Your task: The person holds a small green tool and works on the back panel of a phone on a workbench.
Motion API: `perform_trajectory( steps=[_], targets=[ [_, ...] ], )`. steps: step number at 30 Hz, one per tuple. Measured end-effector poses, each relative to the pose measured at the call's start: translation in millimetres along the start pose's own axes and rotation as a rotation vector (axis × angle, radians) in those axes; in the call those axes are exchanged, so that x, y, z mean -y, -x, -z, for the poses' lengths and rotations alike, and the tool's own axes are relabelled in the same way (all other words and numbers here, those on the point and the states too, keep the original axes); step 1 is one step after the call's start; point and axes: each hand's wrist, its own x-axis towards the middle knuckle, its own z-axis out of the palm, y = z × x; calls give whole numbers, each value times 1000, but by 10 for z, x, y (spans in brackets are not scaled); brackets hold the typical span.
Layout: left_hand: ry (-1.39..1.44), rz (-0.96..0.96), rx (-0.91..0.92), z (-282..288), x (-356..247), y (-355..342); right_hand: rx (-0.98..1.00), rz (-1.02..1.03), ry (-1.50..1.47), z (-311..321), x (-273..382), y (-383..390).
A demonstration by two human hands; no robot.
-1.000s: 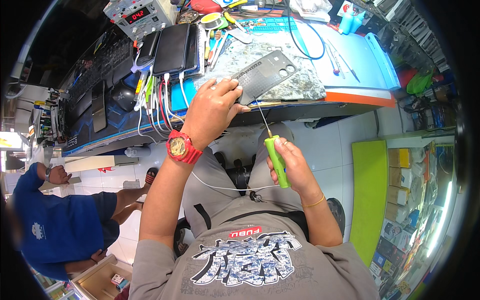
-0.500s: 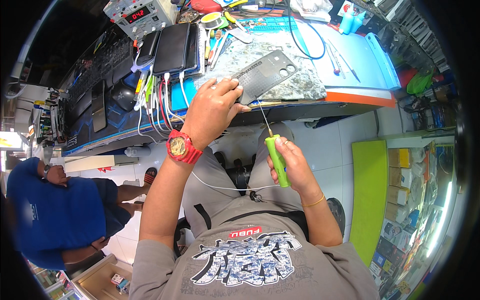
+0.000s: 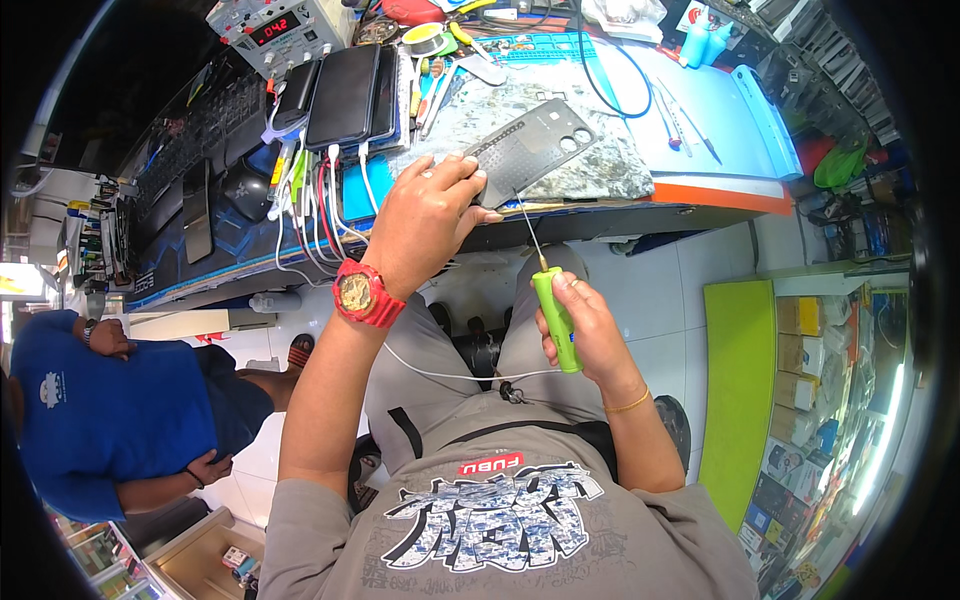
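My left hand [image 3: 428, 215], with a red watch at the wrist, grips the lower left end of a dark grey phone back cover [image 3: 528, 150]. The cover slants over the bench's front edge, its round camera holes at the far right end. In my right hand [image 3: 590, 325] is a green-handled corded tool [image 3: 556, 320] resembling a soldering iron, fingers wrapped around its handle. Its thin metal shaft points up and slightly left, and the tip meets the cover's near edge. Whether the tip presses into the cover is too small to tell.
A stained work mat [image 3: 610, 165] lies under the cover. Charging cables [image 3: 320, 210] and stacked dark devices [image 3: 345, 95] stand left, below a power supply [image 3: 275, 35]. Thin tools [image 3: 685, 125] lie on the right. A person in blue [image 3: 120, 410] is at lower left.
The green tool has tipped slightly, its tip shifting a little right along the cover's edge. My left hand and the cover stay nearly still. The person in blue has shifted posture.
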Motion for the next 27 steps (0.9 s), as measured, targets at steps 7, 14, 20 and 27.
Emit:
perform_trajectory(
  steps=[7, 14, 20, 27],
  targets=[
    [-6, -2, -6, -1, 0, 2, 0, 0, -1, 15, -2, -11],
    [-1, 3, -12, -13, 3, 3, 3, 3, -16, 33, -5, -25],
    [-6, -5, -19, -26, 10, 3, 4, 7, -23, 28, 6, -20],
    [-10, -7, -18, -11, 1, -4, 3, 14, -13, 38, 11, -22]
  ],
)
